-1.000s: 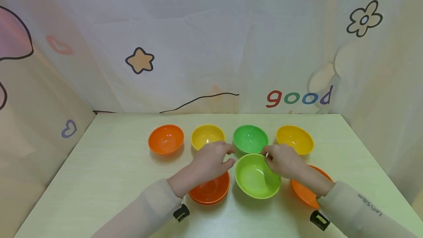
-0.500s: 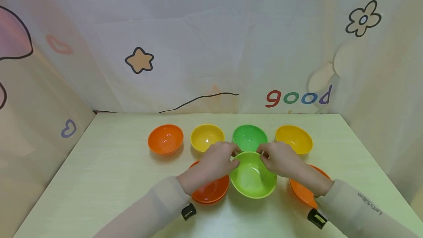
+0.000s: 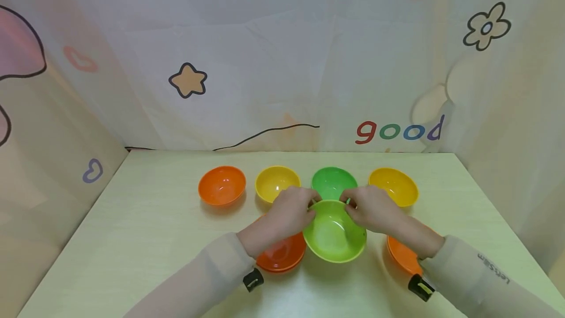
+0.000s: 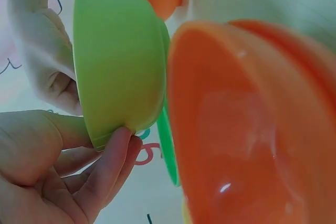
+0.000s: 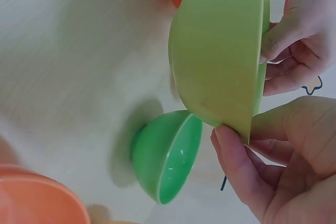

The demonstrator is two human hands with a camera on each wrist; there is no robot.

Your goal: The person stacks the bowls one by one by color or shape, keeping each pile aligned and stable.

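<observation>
A lime-green bowl (image 3: pixel 334 234) hangs above the table in the head view, in front of the darker green bowl (image 3: pixel 334 182). My left hand (image 3: pixel 295 210) pinches its far rim on the left, thumb inside and fingers beneath, as the left wrist view shows on the lime bowl (image 4: pixel 121 61). On the right of that rim, my right hand (image 3: pixel 372 207) pinches it too, seen at close range in the right wrist view. Under my left forearm sit stacked orange-red bowls (image 3: pixel 282 255), partly hidden. An orange bowl (image 3: pixel 403 257) lies half covered below my right wrist.
Along the back stand an orange bowl (image 3: pixel 222 186), a yellow bowl (image 3: pixel 277 183) and another yellow bowl (image 3: pixel 394 186), in line with the darker green one. A printed curtain (image 3: pixel 247 72) rises behind the pale table (image 3: pixel 145 239).
My left hand has come rightward onto the lime-green bowl's rim and pinches it. The bowl has shifted slightly left and up, with my right hand moving along with it.
</observation>
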